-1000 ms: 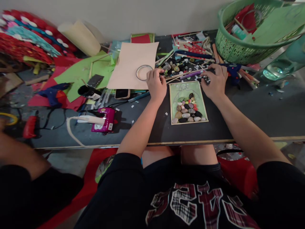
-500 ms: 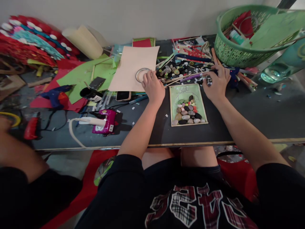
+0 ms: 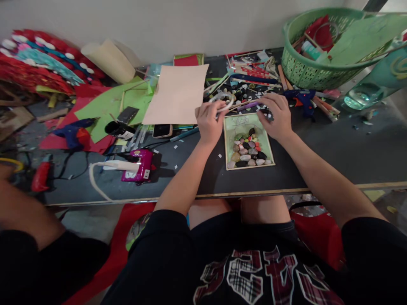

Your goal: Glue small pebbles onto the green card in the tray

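Note:
My left hand (image 3: 210,123) is closed around a roll of tape (image 3: 229,103), a pale ring held up above the back-left corner of the framed picture. My right hand (image 3: 277,116) pinches one end of a thin wooden stick (image 3: 246,103), which slants left toward the tape roll. Whether the stick touches the tape I cannot tell. Below both hands lies the small green framed picture (image 3: 229,142), with a pencil drawing near its top. Several pebbles (image 3: 248,151) in black, grey, brown and red cover its lower part.
Behind the hands are loose pebbles, sticks and a purple pen (image 3: 247,106). A green basket (image 3: 314,70), a water bottle (image 3: 356,95) and a glue gun (image 3: 302,99) stand or lie right. Leftward are peach paper (image 3: 178,93), a phone (image 3: 163,130), a magenta power adapter (image 3: 140,167) and another person's arm (image 3: 25,207).
My left hand has picked the tape roll up off the peach paper and brought it right. My right hand has moved slightly left with the stick.

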The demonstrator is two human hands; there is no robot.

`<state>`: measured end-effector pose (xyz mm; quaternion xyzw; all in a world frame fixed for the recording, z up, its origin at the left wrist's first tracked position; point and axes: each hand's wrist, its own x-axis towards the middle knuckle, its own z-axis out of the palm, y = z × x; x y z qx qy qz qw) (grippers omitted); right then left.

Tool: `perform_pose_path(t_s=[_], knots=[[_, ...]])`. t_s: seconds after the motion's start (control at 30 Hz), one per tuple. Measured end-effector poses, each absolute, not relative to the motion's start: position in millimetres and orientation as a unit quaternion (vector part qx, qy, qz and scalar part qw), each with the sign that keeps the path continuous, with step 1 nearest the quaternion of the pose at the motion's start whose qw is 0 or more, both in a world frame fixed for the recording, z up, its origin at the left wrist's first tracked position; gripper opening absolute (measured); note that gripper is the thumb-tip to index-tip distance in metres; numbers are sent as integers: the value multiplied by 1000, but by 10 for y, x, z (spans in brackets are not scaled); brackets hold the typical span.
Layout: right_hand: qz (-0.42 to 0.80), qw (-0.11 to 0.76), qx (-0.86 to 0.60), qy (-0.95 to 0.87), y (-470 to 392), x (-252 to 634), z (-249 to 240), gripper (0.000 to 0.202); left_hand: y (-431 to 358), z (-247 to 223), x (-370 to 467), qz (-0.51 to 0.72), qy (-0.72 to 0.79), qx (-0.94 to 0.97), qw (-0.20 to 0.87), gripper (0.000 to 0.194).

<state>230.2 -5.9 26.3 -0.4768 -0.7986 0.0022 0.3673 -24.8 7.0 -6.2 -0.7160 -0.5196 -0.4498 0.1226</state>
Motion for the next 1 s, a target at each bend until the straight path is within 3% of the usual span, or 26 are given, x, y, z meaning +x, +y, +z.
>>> perform_pose_path(t_s=[0.3, 0.63, 1.0], knots=[[49, 370, -411, -832, -131, 2156, 241, 44, -153, 11, -33, -407, -435, -802, 47, 33], [30, 362, -453, -814, -153, 2182, 250, 48, -149, -14, -30, -416, -438, -793, 83, 35], [-31, 464, -342, -816, 3, 2311, 66, 72, -69, -105, -35, -463, -375, -792, 130, 28]])
